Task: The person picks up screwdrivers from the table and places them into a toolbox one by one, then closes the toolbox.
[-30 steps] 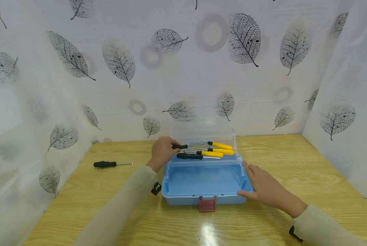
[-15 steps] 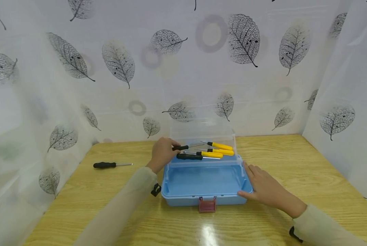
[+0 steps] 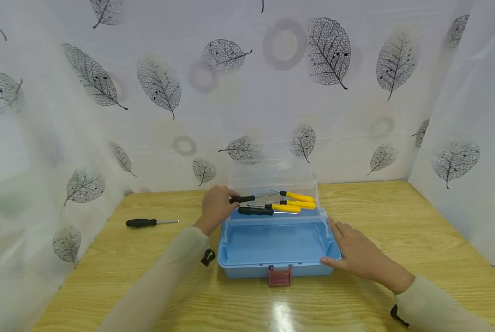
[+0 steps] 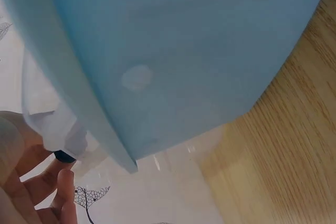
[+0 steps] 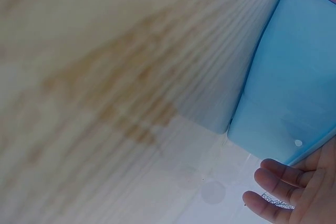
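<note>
Left hand [image 3: 216, 207] has finger and thumb clamped on the handle of a black screwdriver [image 3: 243, 199], mid-frame over the tray [image 3: 280, 221]; whether its tip touches down, I cannot tell. Just beside it lie yellow screwdrivers [image 3: 301, 205] and a second black one [image 3: 255, 211], which a careless lowering could knock. Right hand [image 3: 357, 251], thumb apart from its fingers, touches the box [image 3: 247, 271] lower right of centre; without that steadying, a bump might shift it. Centre left, another black screwdriver [image 3: 141, 222] lies on the surface [image 3: 396, 221].
</note>
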The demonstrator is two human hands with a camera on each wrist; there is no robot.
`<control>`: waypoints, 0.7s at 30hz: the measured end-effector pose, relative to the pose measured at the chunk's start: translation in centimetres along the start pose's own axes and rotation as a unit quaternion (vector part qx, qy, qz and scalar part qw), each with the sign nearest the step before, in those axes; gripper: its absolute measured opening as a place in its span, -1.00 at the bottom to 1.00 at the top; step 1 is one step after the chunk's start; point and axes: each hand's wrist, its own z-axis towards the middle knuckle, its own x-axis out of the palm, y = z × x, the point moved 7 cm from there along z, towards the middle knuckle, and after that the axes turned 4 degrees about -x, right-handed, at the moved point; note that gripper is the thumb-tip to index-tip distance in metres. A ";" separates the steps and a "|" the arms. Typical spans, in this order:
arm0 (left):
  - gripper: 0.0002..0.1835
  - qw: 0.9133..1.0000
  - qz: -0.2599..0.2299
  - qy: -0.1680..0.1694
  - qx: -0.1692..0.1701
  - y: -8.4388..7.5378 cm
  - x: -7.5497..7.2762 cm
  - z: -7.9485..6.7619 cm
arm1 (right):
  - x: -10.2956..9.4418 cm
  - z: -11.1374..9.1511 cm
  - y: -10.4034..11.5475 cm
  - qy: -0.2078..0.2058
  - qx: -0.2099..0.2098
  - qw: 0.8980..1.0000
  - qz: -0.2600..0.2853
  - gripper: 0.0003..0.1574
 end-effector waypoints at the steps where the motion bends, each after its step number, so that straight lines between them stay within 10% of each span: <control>1: -0.79 1.000 0.001 0.001 0.001 -0.1 0.1 0.0 | 0.0 0.0 0.0 0.000 -0.001 1.000 0.000 0.26; 21: -0.80 1.000 0.015 0.008 0.004 -0.4 0.6 0.0 | 0.0 -0.1 0.2 -0.005 -0.011 1.000 0.002 0.24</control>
